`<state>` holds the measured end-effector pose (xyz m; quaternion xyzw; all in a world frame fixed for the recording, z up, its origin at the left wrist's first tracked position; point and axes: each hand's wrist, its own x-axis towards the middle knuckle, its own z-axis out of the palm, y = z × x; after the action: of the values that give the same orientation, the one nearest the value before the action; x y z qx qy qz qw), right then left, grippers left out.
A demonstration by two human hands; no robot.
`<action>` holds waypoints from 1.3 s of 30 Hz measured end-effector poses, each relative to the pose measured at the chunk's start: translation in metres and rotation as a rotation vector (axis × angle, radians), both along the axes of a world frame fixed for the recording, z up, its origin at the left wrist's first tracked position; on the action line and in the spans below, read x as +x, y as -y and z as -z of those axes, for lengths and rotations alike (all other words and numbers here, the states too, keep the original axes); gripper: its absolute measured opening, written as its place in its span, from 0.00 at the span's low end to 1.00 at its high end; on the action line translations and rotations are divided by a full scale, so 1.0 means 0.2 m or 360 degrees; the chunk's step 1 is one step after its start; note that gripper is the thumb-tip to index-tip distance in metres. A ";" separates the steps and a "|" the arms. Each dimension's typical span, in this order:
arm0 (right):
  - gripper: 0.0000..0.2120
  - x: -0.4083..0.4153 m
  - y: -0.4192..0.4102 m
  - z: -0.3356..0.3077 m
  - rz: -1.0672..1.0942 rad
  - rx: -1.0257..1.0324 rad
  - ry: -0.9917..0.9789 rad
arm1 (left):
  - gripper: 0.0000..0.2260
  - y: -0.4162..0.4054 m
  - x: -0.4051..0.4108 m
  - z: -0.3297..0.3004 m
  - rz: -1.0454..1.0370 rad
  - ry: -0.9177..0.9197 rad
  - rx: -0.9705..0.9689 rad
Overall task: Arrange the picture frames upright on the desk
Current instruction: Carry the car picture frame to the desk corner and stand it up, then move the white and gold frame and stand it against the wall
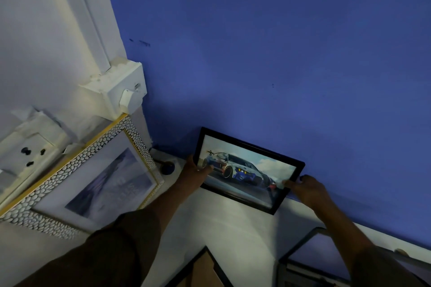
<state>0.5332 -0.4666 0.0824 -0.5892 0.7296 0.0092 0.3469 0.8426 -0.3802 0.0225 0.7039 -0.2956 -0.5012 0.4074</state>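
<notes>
Both hands grip the black-framed car picture (pixel 248 170) between them, upright against the blue wall (pixel 279 53) on the white desk (pixel 233 223). Left hand (pixel 194 170) pinches its left edge, thumb on the glass; right hand (pixel 307 189) pinches the right edge, thumb on front. Left of the left hand, a gold pebble-pattern frame (pixel 77 184) leans on the white wall, a small dark knob (pixel 168 168) between. Below the right hand, two dark frames (pixel 310 261) lie flat.
</notes>
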 end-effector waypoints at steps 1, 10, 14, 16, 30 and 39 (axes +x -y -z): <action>0.28 0.00 0.00 -0.01 0.0017 -0.0035 -0.0004 | 0.33 -0.01 0.00 0.00 -0.0010 -0.0011 0.0003; 0.41 0.05 -0.24 -0.06 -0.0292 -0.0732 -0.0070 | 0.46 -0.35 -0.06 -0.12 -0.0192 0.0290 0.0141; 0.35 0.19 -0.38 -0.08 -0.0679 -0.0913 0.0083 | 0.46 -0.62 -0.07 -0.14 -0.0434 0.0265 0.0140; 0.35 0.27 -0.47 -0.10 -0.0810 -0.0837 0.0221 | 0.40 -0.77 -0.10 -0.20 -0.0551 0.0230 0.0111; 0.36 1.02 -0.76 -0.17 -0.1316 -0.0307 0.0646 | 0.28 -1.45 0.16 -0.23 -0.1267 0.0154 0.0214; 0.32 1.50 -0.60 -0.12 -0.1216 -0.0183 0.0687 | 0.29 -1.43 0.42 -0.15 -0.1159 0.0367 0.0150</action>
<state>0.8339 -0.3464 0.1059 -0.8234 0.3695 -0.0271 0.4298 0.9272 -0.0944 0.0534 0.8325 -0.0469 -0.2542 0.4901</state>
